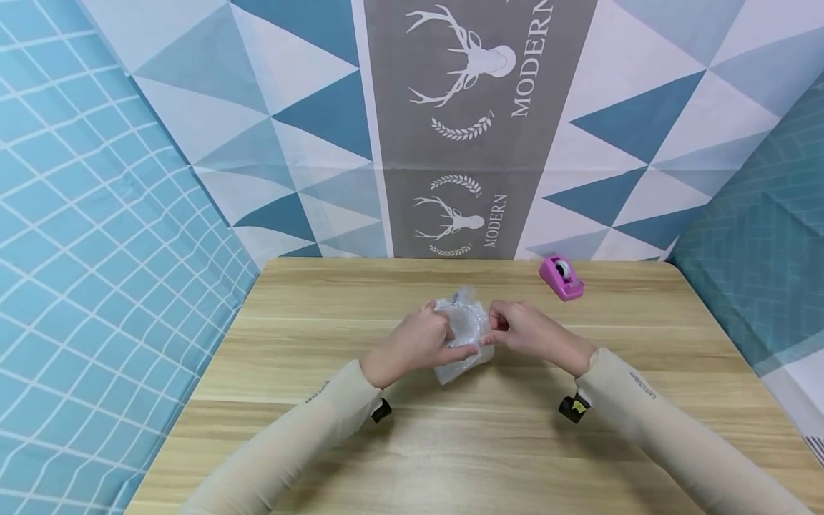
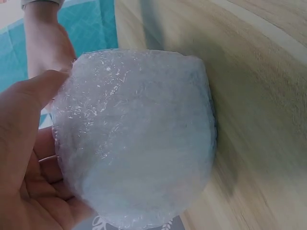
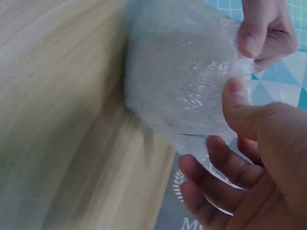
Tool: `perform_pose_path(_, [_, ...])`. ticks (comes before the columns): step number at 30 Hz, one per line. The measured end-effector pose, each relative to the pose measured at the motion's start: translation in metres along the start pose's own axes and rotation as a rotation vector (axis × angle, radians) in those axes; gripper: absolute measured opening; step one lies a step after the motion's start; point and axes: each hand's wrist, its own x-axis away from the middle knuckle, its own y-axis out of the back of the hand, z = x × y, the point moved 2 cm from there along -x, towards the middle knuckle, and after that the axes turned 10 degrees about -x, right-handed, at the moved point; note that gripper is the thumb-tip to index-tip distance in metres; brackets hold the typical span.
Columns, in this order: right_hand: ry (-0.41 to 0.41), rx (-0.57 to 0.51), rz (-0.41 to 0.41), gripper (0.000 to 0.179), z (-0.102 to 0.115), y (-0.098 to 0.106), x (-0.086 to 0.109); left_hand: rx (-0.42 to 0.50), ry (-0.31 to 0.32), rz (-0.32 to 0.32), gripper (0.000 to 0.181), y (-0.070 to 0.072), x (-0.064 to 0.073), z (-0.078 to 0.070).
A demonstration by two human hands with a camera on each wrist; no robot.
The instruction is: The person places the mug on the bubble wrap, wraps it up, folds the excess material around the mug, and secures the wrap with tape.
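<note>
A bundle in clear bubble wrap is between both hands at the middle of the table, and whatever lies inside is hidden. It looks rounded and bulky in the left wrist view, where the bubble wrap fills the centre. My left hand grips the bundle's near left side, thumb along its front edge and fingers curled at the other side. On the right, my right hand pinches the wrap's edge. In the right wrist view, the thumb presses on the bubble wrap while other fingers curl below it.
A pink tape dispenser with a roll stands near the table's back right. The wooden table meets a patterned cloth backdrop behind, with blue cloth at both sides. A small black camera hangs under the right sleeve.
</note>
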Motion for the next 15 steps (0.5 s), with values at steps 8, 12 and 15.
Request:
perform_pose_path(8, [0.030, -0.080, 0.133, 0.028, 0.0007, 0.0019, -0.0011, -0.010, -0.007, -0.014, 0.061, 0.0003, 0.0007, -0.0020])
perform_pose_path(12, [0.011, -0.095, 0.096, 0.039, 0.0014, -0.0007, -0.0053, 0.004, -0.008, 0.002, 0.060, 0.0004, 0.0014, -0.0005])
perform_pose_path(15, [-0.002, -0.105, 0.065, 0.041, -0.0002, -0.0029, -0.0069, 0.023, -0.003, 0.034, 0.060, 0.0010, 0.0016, 0.0010])
